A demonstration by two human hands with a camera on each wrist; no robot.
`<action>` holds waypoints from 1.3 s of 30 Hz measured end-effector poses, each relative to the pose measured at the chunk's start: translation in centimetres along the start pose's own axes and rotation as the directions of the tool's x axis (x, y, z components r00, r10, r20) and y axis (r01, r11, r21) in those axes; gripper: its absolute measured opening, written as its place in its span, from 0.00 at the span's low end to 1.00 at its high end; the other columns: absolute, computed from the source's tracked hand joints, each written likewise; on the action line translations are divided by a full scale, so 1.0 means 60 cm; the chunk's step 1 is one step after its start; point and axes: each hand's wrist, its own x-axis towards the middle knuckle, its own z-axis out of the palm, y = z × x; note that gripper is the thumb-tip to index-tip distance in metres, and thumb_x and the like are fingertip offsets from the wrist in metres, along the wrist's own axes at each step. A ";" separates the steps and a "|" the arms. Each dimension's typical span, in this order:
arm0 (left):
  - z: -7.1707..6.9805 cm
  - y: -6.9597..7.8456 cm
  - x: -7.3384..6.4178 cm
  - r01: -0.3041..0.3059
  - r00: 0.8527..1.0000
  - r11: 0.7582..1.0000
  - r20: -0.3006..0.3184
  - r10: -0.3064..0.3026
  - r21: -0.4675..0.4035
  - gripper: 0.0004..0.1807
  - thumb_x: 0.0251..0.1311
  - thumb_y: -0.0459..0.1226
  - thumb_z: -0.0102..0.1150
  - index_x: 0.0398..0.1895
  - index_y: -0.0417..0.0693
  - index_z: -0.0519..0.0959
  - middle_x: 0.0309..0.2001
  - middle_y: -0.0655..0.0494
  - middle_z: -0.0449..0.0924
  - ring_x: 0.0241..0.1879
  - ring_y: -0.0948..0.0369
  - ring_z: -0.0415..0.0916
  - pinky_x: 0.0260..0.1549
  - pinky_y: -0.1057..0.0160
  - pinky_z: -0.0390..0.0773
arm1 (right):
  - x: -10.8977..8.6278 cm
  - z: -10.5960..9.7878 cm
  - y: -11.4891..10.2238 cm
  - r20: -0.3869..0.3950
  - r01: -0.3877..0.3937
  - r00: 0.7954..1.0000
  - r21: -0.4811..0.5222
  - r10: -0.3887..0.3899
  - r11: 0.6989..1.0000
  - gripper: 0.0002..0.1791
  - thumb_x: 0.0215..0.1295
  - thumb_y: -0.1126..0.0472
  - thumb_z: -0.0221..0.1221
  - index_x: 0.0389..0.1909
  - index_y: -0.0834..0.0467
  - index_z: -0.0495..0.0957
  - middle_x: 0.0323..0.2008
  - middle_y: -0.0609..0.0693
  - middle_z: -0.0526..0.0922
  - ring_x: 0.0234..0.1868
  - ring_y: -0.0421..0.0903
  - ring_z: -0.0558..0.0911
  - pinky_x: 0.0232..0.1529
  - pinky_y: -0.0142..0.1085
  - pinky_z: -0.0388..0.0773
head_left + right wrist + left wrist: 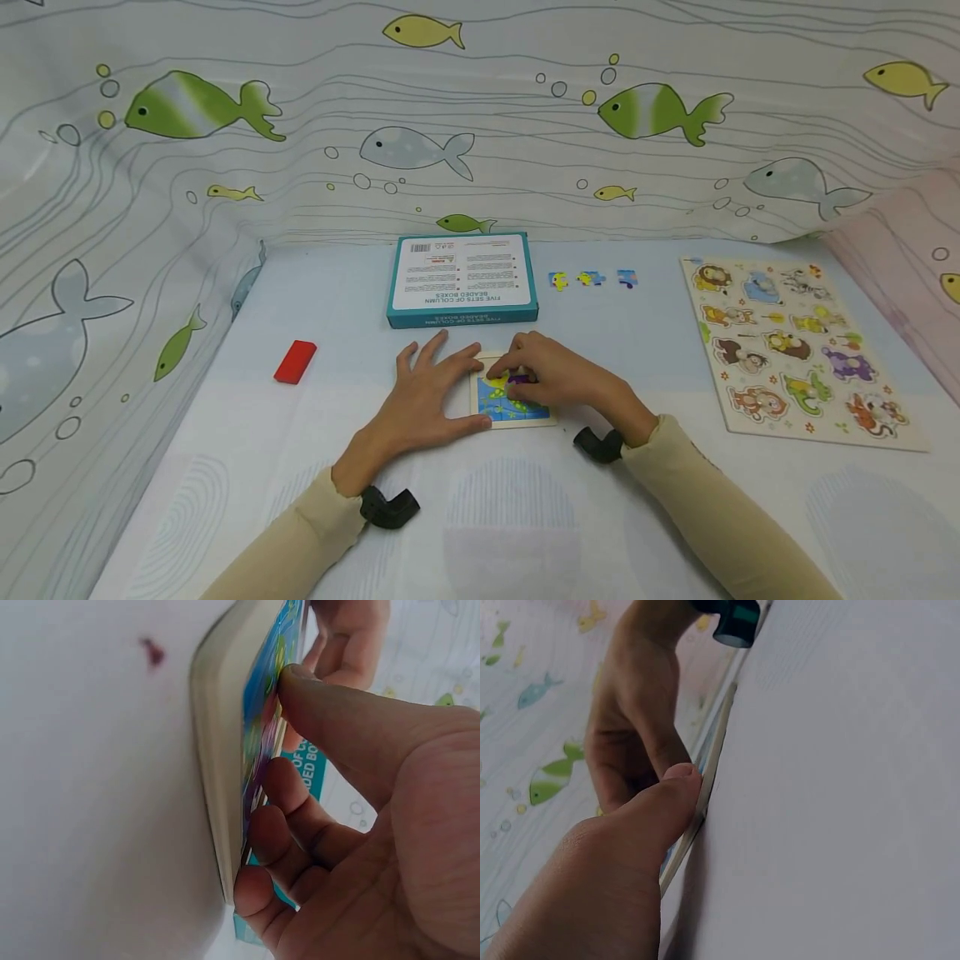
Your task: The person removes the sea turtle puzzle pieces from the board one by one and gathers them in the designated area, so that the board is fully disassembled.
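Spreads left hand wide, touching the left edge of the puzzle, on the white tabletop just nearer than the box; rests right hand with bent fingers on the puzzle; cannot tell if pinching. Faces fish-print cloth beyond.

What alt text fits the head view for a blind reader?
The left hand touches the edge of a small puzzle while the right hand touches its picture. Beyond lie a teal box and three loose pieces; a red block lies left, an animal board right.
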 end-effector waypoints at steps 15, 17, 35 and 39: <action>0.002 0.003 0.004 0.023 1.000 1.000 -0.019 -0.023 -0.003 0.36 0.57 0.67 0.60 0.65 0.63 0.77 0.76 0.65 0.66 0.80 0.43 0.48 0.70 0.30 0.41 | -0.001 -0.001 0.002 -0.015 -0.001 1.000 0.036 0.002 0.999 0.16 0.64 0.60 0.68 0.53 0.49 0.87 0.40 0.48 0.81 0.39 0.44 0.72 0.39 0.34 0.69; 0.002 0.003 0.005 0.027 1.000 1.000 -0.015 -0.027 -0.002 0.36 0.57 0.67 0.60 0.66 0.63 0.76 0.76 0.65 0.66 0.81 0.43 0.47 0.71 0.30 0.41 | -0.001 -0.001 0.002 -0.015 -0.018 1.000 0.044 0.018 0.999 0.17 0.64 0.60 0.69 0.53 0.48 0.87 0.40 0.48 0.81 0.39 0.44 0.72 0.40 0.35 0.70; -0.002 0.005 0.002 0.009 1.000 1.000 -0.018 -0.008 0.008 0.36 0.59 0.66 0.59 0.67 0.62 0.76 0.76 0.63 0.66 0.80 0.41 0.48 0.70 0.28 0.41 | 0.002 0.003 0.006 -0.022 0.011 1.000 0.075 -0.010 0.997 0.15 0.63 0.61 0.69 0.51 0.50 0.86 0.42 0.47 0.82 0.40 0.45 0.75 0.42 0.35 0.74; -0.001 0.005 0.002 0.017 1.000 1.000 -0.018 -0.016 0.012 0.36 0.58 0.66 0.60 0.67 0.63 0.76 0.76 0.63 0.66 0.80 0.41 0.48 0.70 0.29 0.41 | 0.002 0.003 0.006 -0.029 0.024 0.999 0.103 -0.021 0.994 0.14 0.64 0.62 0.68 0.51 0.51 0.86 0.43 0.46 0.82 0.43 0.44 0.77 0.48 0.37 0.77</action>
